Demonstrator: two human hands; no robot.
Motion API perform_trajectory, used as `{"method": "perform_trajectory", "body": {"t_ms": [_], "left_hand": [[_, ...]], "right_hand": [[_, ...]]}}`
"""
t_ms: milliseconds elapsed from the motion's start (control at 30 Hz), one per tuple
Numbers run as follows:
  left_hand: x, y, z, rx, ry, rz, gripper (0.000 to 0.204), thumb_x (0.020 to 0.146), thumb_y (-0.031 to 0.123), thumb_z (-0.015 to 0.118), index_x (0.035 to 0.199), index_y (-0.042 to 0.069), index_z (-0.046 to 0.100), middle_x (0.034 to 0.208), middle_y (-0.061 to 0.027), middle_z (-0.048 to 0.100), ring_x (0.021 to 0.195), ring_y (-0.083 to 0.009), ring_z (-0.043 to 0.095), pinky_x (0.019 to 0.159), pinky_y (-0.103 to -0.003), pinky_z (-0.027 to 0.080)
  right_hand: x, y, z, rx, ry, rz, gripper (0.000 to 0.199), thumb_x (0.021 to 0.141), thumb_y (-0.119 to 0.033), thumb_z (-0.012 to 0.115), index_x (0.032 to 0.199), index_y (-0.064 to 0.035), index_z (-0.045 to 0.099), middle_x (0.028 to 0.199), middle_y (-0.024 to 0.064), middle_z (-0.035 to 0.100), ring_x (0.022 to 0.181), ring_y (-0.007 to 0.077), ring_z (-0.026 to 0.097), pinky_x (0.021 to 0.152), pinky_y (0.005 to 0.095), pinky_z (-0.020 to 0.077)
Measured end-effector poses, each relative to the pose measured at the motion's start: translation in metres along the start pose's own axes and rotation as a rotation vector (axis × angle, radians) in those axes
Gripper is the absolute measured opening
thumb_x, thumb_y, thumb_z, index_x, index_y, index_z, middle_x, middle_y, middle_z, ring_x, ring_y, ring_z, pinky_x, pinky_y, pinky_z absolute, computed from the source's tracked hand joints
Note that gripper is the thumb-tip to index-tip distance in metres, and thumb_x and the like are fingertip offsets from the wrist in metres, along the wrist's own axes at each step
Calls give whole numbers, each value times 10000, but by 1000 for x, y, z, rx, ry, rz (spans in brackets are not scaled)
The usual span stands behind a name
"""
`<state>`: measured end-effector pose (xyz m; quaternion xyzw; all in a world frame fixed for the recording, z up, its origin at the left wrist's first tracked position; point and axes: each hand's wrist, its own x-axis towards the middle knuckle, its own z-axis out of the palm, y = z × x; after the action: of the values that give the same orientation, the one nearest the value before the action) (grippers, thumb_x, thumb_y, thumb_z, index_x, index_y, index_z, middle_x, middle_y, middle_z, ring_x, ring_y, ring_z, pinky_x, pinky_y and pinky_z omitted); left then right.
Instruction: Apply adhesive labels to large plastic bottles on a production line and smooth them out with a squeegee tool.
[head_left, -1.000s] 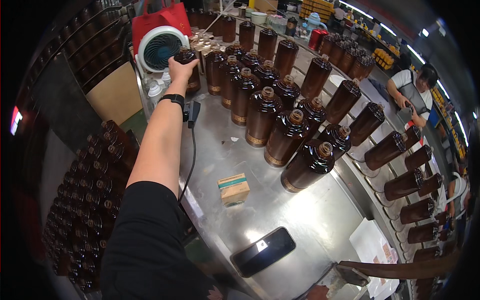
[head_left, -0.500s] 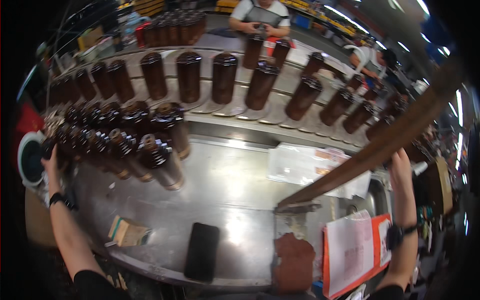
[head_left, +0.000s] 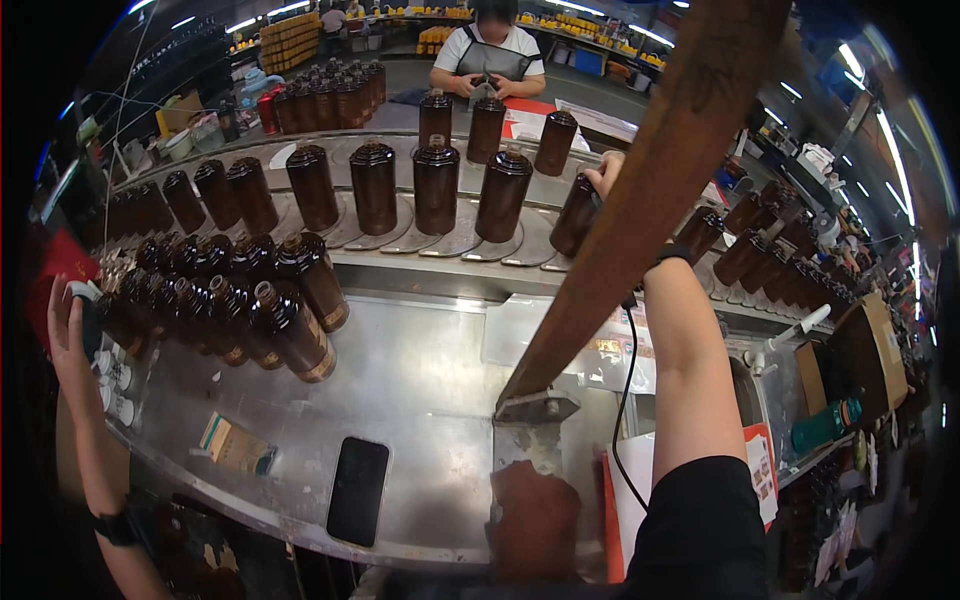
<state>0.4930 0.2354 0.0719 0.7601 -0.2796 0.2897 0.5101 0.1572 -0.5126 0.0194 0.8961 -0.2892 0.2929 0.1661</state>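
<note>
My right hand [head_left: 606, 172] reaches forward past the slanted wooden post, its fingers closed around the upper part of a dark brown bottle [head_left: 575, 220] on the conveyor [head_left: 390, 240]. The post hides part of this hand and wrist. At the far left, my left hand [head_left: 68, 340] holds nothing, its fingers stretched upward. It is beside a white-rimmed container [head_left: 84, 291] and the left end of a cluster of brown bottles [head_left: 293, 335] standing on the metal table [head_left: 420, 350]. More brown bottles [head_left: 373, 190] stand upright in a row along the conveyor.
The wooden post [head_left: 640, 200] rises slantwise from the table. A black phone [head_left: 358, 490], a small carton [head_left: 238, 443] and a reddish-brown patch [head_left: 535, 520] are near the front. A cable [head_left: 630, 400] hangs by my right arm. Across the conveyor, a person [head_left: 488, 60] handles something small.
My right hand has gone from the right side forward and left to a bottle on the conveyor. My left hand has shifted outward from the clustered bottles. The view has turned slightly.
</note>
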Motion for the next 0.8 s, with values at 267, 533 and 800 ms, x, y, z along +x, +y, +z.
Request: {"method": "perform_trajectory", "body": {"t_ms": [267,533,800], "left_hand": [[-158,259,42,-452,-544,261,628,869,289,640,1362,-60,466,1305,-205,547,1166,-289,566,978,-375,458],[-248,381,150,-794,-964,245,1230,729,399,856,1538,-35,38,1557,-298,132,1438,-429,247,1145,-456,304],[-326,295,160,-1101,-1062,-635,908,856,234,753,1514,32,160,1338,-166,517,1216,-253,559,1035,-381,447]], "right_hand": [[-82,-67,-219,78,92,-207,275,884,-373,684,850,-105,637,691,104,685,623,279,686,573,377,536],[-151,-112,-371,652,-354,-170,454,823,-436,725,764,11,674,617,129,632,558,223,626,556,337,491],[-239,-167,-240,1132,-958,296,414,984,-408,592,1047,-15,710,774,-13,607,639,52,494,613,227,427]]}}
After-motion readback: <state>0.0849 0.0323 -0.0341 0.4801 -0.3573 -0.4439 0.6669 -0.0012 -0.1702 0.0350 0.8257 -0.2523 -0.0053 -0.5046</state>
